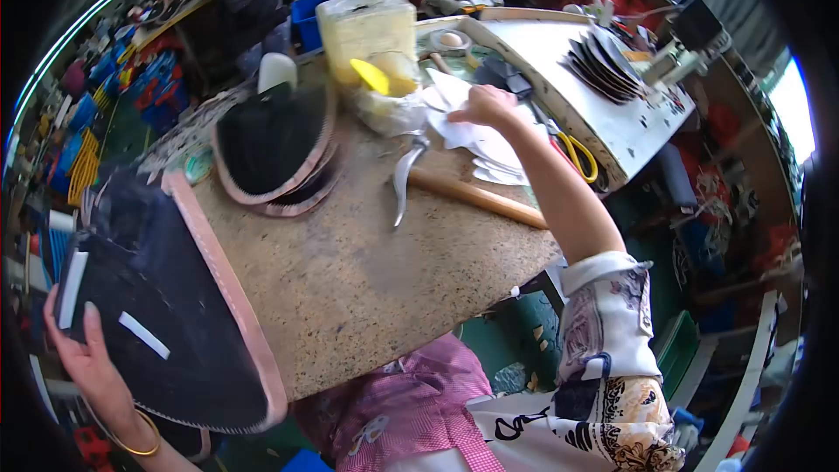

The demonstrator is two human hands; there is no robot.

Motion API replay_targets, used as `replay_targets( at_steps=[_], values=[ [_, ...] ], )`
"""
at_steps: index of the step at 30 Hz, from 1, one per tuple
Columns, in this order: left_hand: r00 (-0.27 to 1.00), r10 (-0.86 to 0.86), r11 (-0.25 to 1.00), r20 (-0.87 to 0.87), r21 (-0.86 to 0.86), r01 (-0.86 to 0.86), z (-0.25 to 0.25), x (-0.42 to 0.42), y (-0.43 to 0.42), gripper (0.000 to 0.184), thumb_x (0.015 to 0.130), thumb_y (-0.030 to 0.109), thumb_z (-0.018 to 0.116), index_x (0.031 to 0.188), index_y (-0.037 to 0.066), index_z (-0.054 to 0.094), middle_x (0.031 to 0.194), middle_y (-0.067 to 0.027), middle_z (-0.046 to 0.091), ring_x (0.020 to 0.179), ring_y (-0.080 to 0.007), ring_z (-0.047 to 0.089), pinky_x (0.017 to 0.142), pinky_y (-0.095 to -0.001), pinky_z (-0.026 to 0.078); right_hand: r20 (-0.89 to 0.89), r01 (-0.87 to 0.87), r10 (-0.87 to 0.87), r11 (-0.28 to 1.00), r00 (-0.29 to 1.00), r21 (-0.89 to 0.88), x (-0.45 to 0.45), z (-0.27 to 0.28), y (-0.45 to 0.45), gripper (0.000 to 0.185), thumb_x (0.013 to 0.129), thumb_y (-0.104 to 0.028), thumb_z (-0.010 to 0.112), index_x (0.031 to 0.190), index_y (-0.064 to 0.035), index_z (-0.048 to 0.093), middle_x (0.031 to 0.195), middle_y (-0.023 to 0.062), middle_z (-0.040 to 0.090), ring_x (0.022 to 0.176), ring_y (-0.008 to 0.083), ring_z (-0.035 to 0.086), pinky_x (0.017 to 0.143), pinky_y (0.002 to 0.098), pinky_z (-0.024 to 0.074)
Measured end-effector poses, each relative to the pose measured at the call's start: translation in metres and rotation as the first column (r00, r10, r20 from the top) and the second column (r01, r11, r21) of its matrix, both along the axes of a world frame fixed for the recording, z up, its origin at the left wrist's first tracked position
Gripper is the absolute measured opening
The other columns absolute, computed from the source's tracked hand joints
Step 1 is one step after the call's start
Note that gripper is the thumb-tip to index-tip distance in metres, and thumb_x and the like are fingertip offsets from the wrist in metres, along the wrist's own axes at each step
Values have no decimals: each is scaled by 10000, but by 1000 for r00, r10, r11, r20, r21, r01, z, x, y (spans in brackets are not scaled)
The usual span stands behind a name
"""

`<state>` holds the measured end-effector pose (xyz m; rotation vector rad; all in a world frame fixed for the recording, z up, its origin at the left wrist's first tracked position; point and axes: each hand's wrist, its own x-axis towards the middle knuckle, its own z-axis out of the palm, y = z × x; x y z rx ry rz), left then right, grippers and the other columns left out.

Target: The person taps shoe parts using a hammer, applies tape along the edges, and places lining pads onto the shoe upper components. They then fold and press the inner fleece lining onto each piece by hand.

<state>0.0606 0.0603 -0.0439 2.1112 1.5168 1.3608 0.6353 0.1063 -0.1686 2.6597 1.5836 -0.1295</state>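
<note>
Large black curved fabric panel with pink edging (205, 297) overhangs bench's left edge; two white strips (144, 335) on it. Left hand (92, 367) at its outer rim, thumb on face; cannot tell whether pinching. Right hand (485, 105), fingers bent, over thin white cut pieces (502, 157) near far edge; pinch not resolvable. Judged partway: strips placed, white pieces loose, black pink-edged panels (271, 140) stacked toward far-left corner.

Hammer (476, 197), obstacle beside white pieces (494, 150)
</note>
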Motion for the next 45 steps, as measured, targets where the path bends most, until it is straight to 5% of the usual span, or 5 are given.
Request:
replay_targets(
  at_steps=[12,18,21,28,45],
  values=[
    [804,-261,899,-534,170,405,-105,126,32,518,901,46,513,1378,-3,318,1433,-151,331,1315,-273,336,1063,-413,283,-306,385,-271,822,913,420,-6,-7,19,250,824,-205,520,943,-100,713,1002,115,679,965,252,649,791,345,501],
    [766,-558,641,318,-421,642,-88,149,-15,494,888,15,512,1357,2,357,1296,-134,468,1019,-177,553,876,-278,442,-343,339,104,57,933,939,15,8,-25,304,947,-231,454,910,26,612,783,174,638,675,271,638,606,395,505],
    [597,-514,502,616,-349,792,-92,150,-15,550,946,237,516,1385,-8,294,1251,-158,496,908,-142,582,713,-244,493,-688,10,534,786,491,618,-100,60,-96,257,975,-179,436,1042,38,559,788,88,610,611,148,618,519,252,496],
    [755,-315,534,575,-550,642,-92,110,-37,432,846,64,642,1239,13,470,887,-36,615,678,-40,545,509,-168,423,-837,-517,542,740,81,429,-223,18,-114,258,891,-199,615,1065,-8,610,832,79,643,673,116,614,629,244,517],
    [813,-226,969,-536,-210,131,-127,90,-63,492,673,134,747,1123,115,547,974,-80,461,861,-245,543,647,-348,474,-141,-574,631,762,763,300,-229,1,-104,402,735,-218,746,1074,-77,581,833,70,632,701,159,610,567,306,498]
  ],
)
